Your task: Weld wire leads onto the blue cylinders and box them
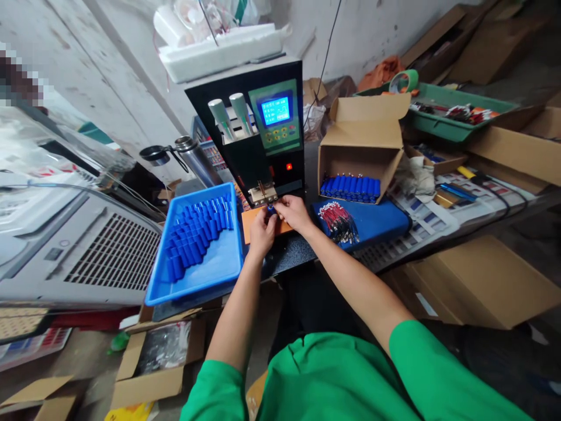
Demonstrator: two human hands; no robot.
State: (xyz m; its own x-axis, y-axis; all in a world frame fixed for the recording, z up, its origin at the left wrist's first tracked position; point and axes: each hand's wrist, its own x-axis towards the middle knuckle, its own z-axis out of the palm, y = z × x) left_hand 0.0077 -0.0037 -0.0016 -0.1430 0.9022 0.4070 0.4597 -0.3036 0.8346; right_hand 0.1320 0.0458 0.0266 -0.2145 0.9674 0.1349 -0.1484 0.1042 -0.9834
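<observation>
At the foot of a black spot welder (pixel 243 158), my left hand (pixel 263 233) is closed around a blue cylindrical battery cell (pixel 270 209), its end under the copper-coloured electrodes (pixel 262 188). My right hand (pixel 295 213) pinches right beside the cell's end; what sits between its fingertips is too small to make out. Both hands are over an orange board (pixel 246 227). To the left, a blue tray (pixel 151 292) holds many blue cells (pixel 193 237) standing in rows. A bundle of red and black wire leads (pixel 336 221) lies to the right on a blue pad (pixel 385 225).
An opened cardboard box (pixel 366 126) with blue cells (pixel 350 186) stands behind the pad. Behind the tray is a steel flask (pixel 197 161). A green tray (pixel 460 128) with more leads sits back right. White foam (pixel 228 52) rests on the welder. Cardboard boxes (pixel 151 383) lie below.
</observation>
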